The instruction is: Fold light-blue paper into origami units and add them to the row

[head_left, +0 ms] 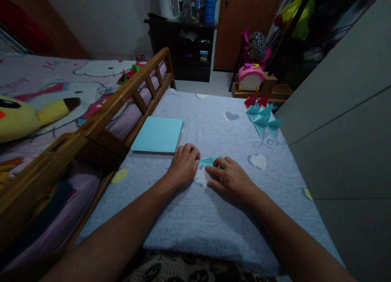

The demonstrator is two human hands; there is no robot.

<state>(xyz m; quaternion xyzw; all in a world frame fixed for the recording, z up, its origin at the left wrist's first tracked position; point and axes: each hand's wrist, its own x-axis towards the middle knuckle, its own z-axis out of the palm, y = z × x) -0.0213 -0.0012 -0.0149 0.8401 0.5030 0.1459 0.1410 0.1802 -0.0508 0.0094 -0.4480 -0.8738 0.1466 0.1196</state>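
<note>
A small piece of folded light-blue paper (208,161) lies on the patterned bedsheet between my hands. My left hand (185,164) rests on the sheet with its fingers curled together, gripping the paper's left end. From the other side, my right hand (231,177) has its bent fingertips pressed on the right end, partly covering it. Left of my left hand sits a flat stack of square light-blue paper (158,134). Several folded blue paper shapes (263,118) with pointed tips stand at the far right edge, with red folded paper (256,100) behind them.
A wooden bed rail (122,106) runs along the left side; beyond it lies a yellow plush toy (21,118) on a pink bed. A pale cabinet (342,147) borders the right. Past the far end are a dark shelf unit (183,49) and a pink toy (251,76).
</note>
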